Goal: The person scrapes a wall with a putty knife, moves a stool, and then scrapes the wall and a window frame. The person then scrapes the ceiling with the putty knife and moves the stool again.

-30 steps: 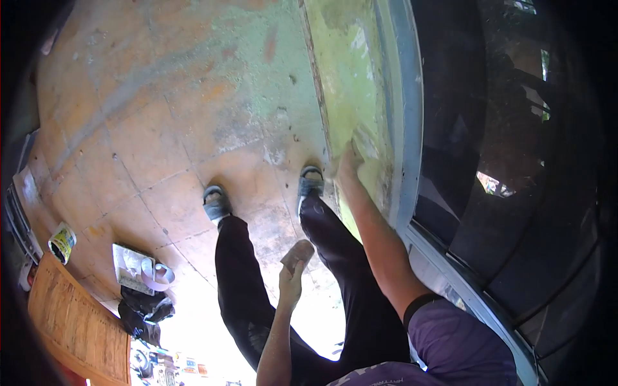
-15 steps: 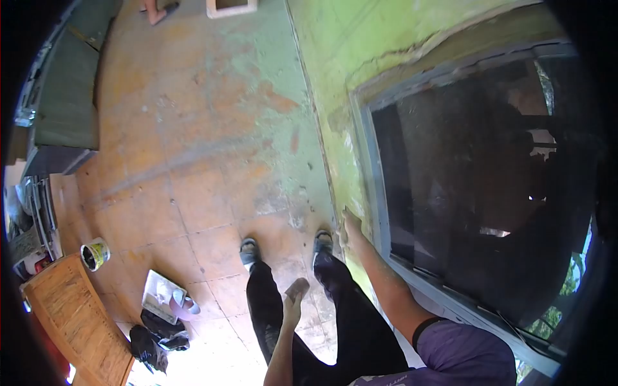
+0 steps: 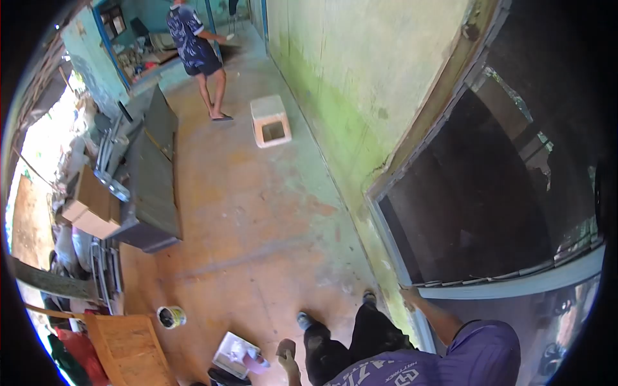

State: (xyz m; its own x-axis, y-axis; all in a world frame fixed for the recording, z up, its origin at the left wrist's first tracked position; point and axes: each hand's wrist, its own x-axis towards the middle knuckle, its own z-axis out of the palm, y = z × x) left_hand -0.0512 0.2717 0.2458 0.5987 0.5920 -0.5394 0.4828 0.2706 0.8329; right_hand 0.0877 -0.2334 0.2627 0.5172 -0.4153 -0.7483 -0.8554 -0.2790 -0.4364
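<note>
Low in the view my left hand (image 3: 288,358) is closed round a small brownish block (image 3: 286,348), held beside my left leg above the tiled floor. My right hand (image 3: 409,297) reaches to the lower corner of the window frame (image 3: 402,273), close to the green wall (image 3: 347,122); its fingers are too small and blurred to read. To the left of my left hand, a white tray (image 3: 226,352) with a pinkish item on it lies on the floor.
Another person (image 3: 193,42) stands at the far end near a white box-like stool (image 3: 271,122). A grey cabinet (image 3: 151,174) with a cardboard box (image 3: 93,204) lines the left side. A bucket (image 3: 171,316) and a wooden piece of furniture (image 3: 129,350) are at lower left.
The view has tilted up and shows more of the room and the whole other person. My right hand is now by the window frame's lower corner; my left hand still holds the block.
</note>
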